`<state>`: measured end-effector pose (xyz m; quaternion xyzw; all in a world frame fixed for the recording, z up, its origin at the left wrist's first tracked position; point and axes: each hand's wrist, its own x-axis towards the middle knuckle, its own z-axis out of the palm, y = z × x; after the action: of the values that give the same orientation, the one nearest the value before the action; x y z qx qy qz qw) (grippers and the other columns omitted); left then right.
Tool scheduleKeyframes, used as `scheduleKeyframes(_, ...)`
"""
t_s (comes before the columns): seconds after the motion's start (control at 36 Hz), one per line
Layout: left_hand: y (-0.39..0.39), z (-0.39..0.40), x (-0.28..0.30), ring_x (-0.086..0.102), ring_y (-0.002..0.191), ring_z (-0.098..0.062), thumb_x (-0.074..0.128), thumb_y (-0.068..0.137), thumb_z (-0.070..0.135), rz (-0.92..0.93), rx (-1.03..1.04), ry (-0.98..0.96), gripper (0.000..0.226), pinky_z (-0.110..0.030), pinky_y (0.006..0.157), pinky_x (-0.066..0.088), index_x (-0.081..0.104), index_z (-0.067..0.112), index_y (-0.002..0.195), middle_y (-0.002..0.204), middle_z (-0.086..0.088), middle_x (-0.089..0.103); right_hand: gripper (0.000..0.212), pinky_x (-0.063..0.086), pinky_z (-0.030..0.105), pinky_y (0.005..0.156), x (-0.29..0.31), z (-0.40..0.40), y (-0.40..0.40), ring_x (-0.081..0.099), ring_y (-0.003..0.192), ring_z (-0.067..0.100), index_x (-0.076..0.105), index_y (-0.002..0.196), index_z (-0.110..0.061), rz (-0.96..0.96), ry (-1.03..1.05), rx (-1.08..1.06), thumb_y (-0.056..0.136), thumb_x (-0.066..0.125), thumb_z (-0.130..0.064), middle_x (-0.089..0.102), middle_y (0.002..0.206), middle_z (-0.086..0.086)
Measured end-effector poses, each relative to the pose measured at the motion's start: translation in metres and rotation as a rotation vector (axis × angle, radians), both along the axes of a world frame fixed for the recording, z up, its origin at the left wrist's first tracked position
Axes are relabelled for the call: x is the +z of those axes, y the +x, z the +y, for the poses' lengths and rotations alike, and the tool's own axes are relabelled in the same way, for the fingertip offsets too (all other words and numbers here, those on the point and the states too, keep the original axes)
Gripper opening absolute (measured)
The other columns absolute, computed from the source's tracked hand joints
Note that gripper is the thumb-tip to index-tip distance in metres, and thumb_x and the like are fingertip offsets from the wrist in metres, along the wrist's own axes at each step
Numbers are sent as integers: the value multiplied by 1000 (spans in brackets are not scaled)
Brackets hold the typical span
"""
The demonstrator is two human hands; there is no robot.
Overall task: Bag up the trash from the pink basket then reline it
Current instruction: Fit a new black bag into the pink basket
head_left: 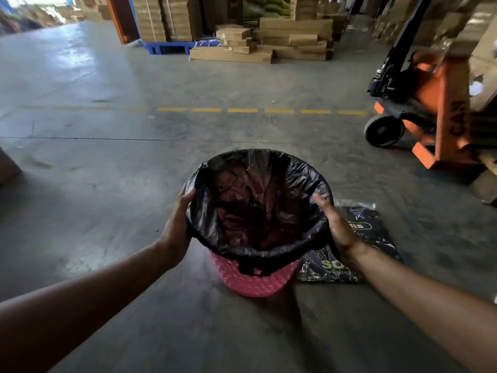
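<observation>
A pink woven basket [255, 281] stands on the concrete floor in front of me. A black plastic liner [258, 200] fills it, with its edge folded down over the rim; the pink shows through the thin plastic inside. My left hand [178, 224] presses against the liner at the basket's left rim. My right hand [336, 224] lies flat against the liner at the right rim, fingers extended. No trash is visible inside the liner.
A flat pack of black trash bags [373, 238] lies on the floor just right of the basket. An orange pallet jack [430, 111] loaded with cartons stands at the right. Stacked cardboard boxes [269, 41] and a blue pallet [166, 47] sit beyond a dashed yellow line.
</observation>
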<state>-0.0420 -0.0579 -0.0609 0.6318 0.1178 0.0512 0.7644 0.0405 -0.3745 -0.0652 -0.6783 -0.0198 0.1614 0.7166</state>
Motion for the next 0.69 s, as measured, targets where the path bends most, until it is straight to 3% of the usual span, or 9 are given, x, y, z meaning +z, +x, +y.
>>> scheduleKeyframes(0.08,12,0,-2,64,127,-24,46,92,68,44,37,-45,60,-52,115,42,65,31,135,136,-2,70,67,43,48,114,2,6,9,67,122,30,70,128,-15,45,12,-10,89,56,-68,73,128,9)
scheduleKeyframes(0.19,26,0,-4,63,129,-26,39,91,74,56,125,-86,71,-54,116,41,62,26,139,139,-6,68,92,39,48,118,-16,11,30,65,126,24,65,135,-23,92,23,-25,68,63,-86,68,136,3)
scheduleKeyframes(0.36,31,-10,-20,66,122,-22,25,95,75,132,226,-197,71,-43,104,49,69,29,128,125,0,75,99,31,47,123,-19,11,43,57,135,21,55,144,-28,107,-20,14,68,59,-90,58,149,1)
scheduleKeyframes(0.5,30,-14,-38,67,116,-26,36,100,62,209,287,-93,52,-49,107,51,74,29,111,117,-1,77,98,34,48,121,-17,12,40,59,133,23,56,144,-26,98,-50,14,70,56,-90,61,145,4)
scheduleKeyframes(0.61,34,-16,-42,59,122,-29,40,101,50,222,410,-17,48,-47,108,48,67,16,122,129,-7,65,93,40,50,116,-19,13,36,65,123,28,66,133,-21,85,-57,-26,68,59,-87,69,132,8)
scheduleKeyframes(0.69,32,-7,-36,45,126,-24,39,104,37,175,489,298,34,-47,111,38,60,17,122,129,-4,47,106,46,51,108,-25,12,36,65,107,31,69,123,-12,130,-93,-102,53,62,-92,67,114,14)
